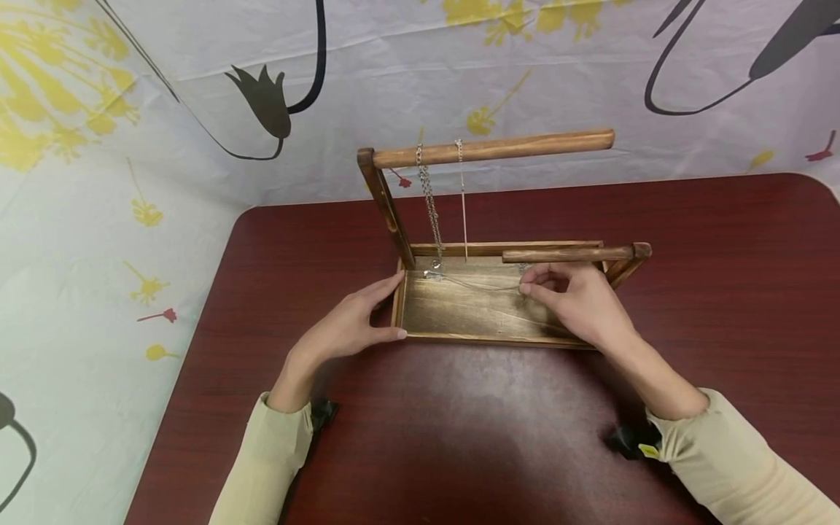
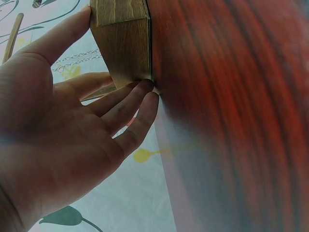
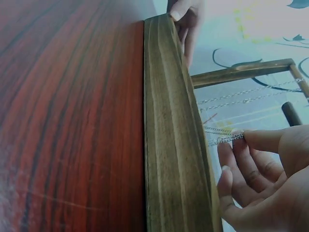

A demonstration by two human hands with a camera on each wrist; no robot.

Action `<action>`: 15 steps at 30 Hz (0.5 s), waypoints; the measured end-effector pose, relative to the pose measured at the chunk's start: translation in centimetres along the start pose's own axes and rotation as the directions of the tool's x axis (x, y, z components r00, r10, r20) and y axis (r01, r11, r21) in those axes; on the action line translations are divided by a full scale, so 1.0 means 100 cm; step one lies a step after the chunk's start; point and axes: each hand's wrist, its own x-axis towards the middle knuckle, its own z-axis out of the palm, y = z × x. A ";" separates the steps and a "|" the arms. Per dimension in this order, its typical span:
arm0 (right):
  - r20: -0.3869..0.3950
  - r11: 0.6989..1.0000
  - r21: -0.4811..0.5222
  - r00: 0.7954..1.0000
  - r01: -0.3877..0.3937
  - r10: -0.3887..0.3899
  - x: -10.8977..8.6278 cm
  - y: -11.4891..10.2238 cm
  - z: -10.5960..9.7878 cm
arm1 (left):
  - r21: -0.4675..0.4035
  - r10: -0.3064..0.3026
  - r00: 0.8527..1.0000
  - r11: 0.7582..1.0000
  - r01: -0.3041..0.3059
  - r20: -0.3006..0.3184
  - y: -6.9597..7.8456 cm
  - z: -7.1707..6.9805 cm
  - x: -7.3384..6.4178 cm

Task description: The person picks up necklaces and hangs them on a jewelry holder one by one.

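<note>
A wooden jewelry stand (image 1: 453, 337) has a shallow tray, a tall bar at left and a low bar at right. My left hand (image 1: 345, 321) holds the tray's left end, thumb at the front corner and fingers farther back along the side. In the left wrist view, that hand (image 2: 82, 116) spans the tray's end wall (image 2: 126, 52). Over the tray, my right hand (image 1: 584, 299) pinches a thin silver chain (image 1: 484, 286) between thumb and fingertips, beneath the low bar (image 1: 558, 255). The right wrist view shows the pinched chain (image 3: 236, 137) near the tray's front wall (image 3: 171, 121).
Two necklaces hang from the tall bar (image 1: 525, 147): a thicker chain (image 1: 429, 204) near the post and a finer chain (image 1: 463, 204). The stand sits on a dark red wood-grain table (image 1: 459, 430). A patterned cloth (image 1: 387, 80) hangs behind it.
</note>
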 end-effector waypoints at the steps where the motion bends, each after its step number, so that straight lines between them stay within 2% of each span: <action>1: 0.001 1.000 0.017 1.000 0.000 0.000 -0.001 -0.001 0.000 | -0.001 0.001 1.000 1.000 -0.001 0.001 0.000 0.000 0.000; 10: 0.007 0.995 0.092 1.000 0.028 -0.029 -0.006 -0.009 -0.003 | -0.005 0.008 1.000 1.000 -0.008 0.000 -0.001 0.000 0.000; 15: 0.048 0.980 0.201 0.999 -0.002 -0.008 -0.009 -0.013 -0.005 | -0.015 0.012 1.000 1.000 -0.012 0.005 -0.001 0.000 0.000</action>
